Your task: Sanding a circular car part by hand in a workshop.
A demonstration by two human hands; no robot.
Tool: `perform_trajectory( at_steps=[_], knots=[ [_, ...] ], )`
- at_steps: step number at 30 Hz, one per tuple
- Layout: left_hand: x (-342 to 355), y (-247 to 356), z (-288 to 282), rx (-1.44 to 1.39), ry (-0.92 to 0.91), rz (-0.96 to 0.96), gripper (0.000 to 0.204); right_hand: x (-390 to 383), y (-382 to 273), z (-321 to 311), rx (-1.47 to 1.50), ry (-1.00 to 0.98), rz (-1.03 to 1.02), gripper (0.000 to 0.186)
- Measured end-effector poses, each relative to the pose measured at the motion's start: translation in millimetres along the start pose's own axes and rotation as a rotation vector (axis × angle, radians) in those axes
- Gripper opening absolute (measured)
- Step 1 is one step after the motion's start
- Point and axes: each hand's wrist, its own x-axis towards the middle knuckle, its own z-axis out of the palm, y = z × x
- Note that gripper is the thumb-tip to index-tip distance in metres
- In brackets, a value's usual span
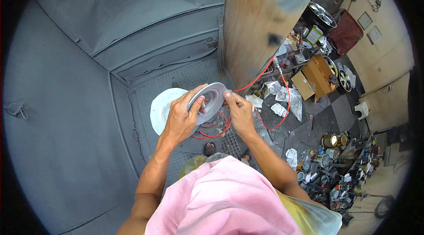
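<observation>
Over the grey booth floor (176, 80), just in front of my chest, I hold a grey round disc (211, 99) on edge: my left hand (181, 118) is curled shut around its near-left rim, my right hand (240, 111) pinching the right rim with thumb and fingertips. I judge I'm turning it to inspect its coat; next, a steady grip without smearing the face, clear of the red hose (269, 98).

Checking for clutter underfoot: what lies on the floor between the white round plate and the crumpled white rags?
In the head view, a red hose loops on the grated floor between white plate and rags.
</observation>
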Motion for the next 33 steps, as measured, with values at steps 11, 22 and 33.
perform_trajectory(
  at_steps=[11, 22, 33],
  knots=[
    [-3, -17, 6, 0.162, -0.069, 0.004, 0.031, 6, -59, 9, -0.732, -0.111, -1.027, 0.034],
    [-16, -18, 13, -0.030, 0.194, 0.140, 0.033, -25, 12, 13, 0.492, -0.081, 0.317, 0.026],
    [7, 3, -19, 0.134, -0.172, -0.038, 0.035, 25, -56, -10, -0.648, -0.089, -0.874, 0.049]
  ],
)
